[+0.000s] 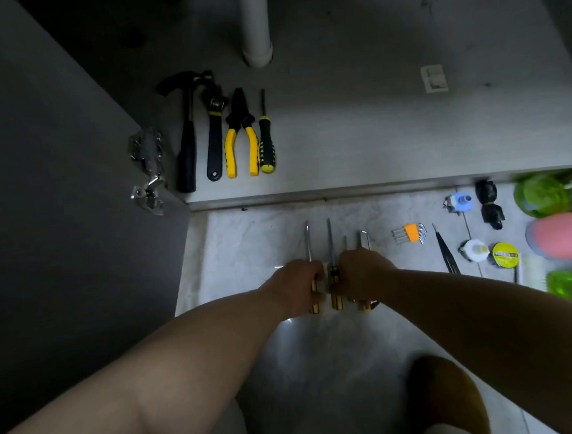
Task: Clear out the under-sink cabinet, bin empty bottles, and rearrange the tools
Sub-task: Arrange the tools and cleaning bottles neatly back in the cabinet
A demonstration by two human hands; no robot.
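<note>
Landmark: pale grey front lip of the cabinet floor [375,188].

Behind the lip, at its left end, on the cabinet floor: black-handled claw hammer [186,145], black adjustable wrench [214,138], yellow-handled pliers [240,136] and black-and-yellow screwdriver [265,142]. They lie side by side with their handles toward the lip.

In front of the lip, on the pale tiled floor: a row of tools with their shafts pointing at the lip. The person crouches over them.

- Left hand [300,281]: fingers curled round the yellow handle of the leftmost long-shafted screwdriver [308,242].
- Yellow-and-black striped screwdriver [333,280]: lies between the two hands.
- Right hand [362,272]: knuckles up, fingers bent down over the handles of a short thin screwdriver [345,242] and a flat metal-bladed tool [364,239]. Cannot tell whether it grips them or only rests on them.

Further right, in front of the lip: hex key set in an orange holder [410,232], dark slim tweezers [447,255] and a yellow-labelled tape roll [506,254].
</note>
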